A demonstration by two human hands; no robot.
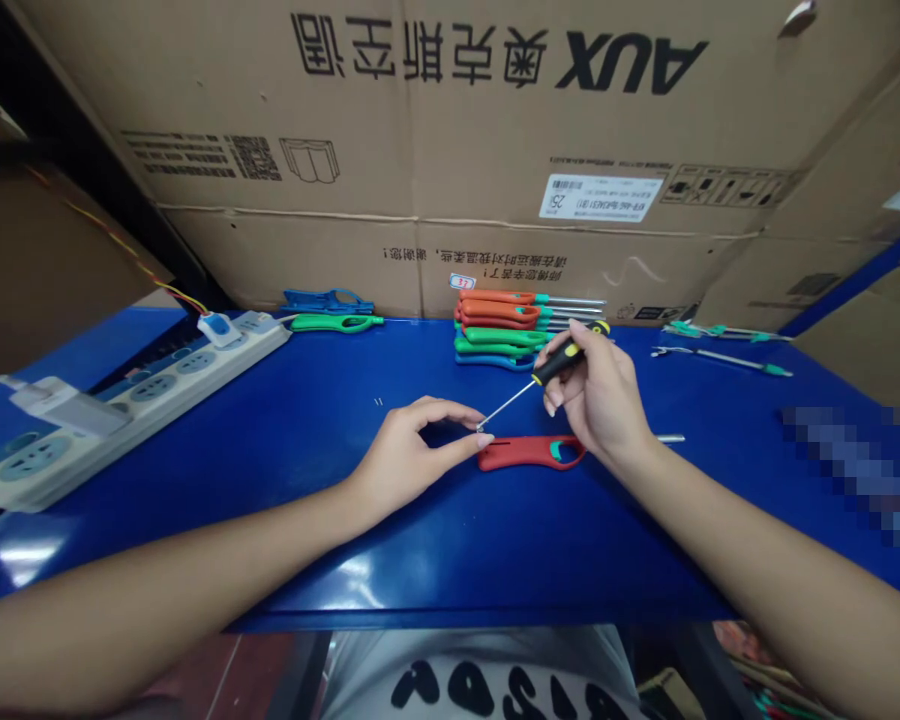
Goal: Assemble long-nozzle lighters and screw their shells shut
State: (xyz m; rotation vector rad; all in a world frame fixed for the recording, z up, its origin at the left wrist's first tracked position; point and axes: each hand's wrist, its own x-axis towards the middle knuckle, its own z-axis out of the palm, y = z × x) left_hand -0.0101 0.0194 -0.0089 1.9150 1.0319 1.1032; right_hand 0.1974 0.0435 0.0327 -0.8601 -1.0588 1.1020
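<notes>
My right hand (604,385) is closed around the black and yellow handle of a screwdriver (559,363), whose shaft slants down to the left. At its tip, the thumb and forefinger of my left hand (412,445) pinch a tiny shiny piece that looks like a screw (479,429). Just below the fingertips lies a red long-necked lighter (521,453) with a green trigger. It rests flat on the blue table (435,560), its metal tube pointing right, partly hidden behind my right hand and wrist. My left thumb is at the handle's left end; whether it touches is unclear.
Behind my hands is a stack of orange, green and blue lighters (495,335). Two tiny screws (379,401) lie left. Lighter shells (334,322) and a power strip (157,400) with plugs are farther left. Metal tubes with wires (727,360) lie back right, before a cardboard wall (450,150).
</notes>
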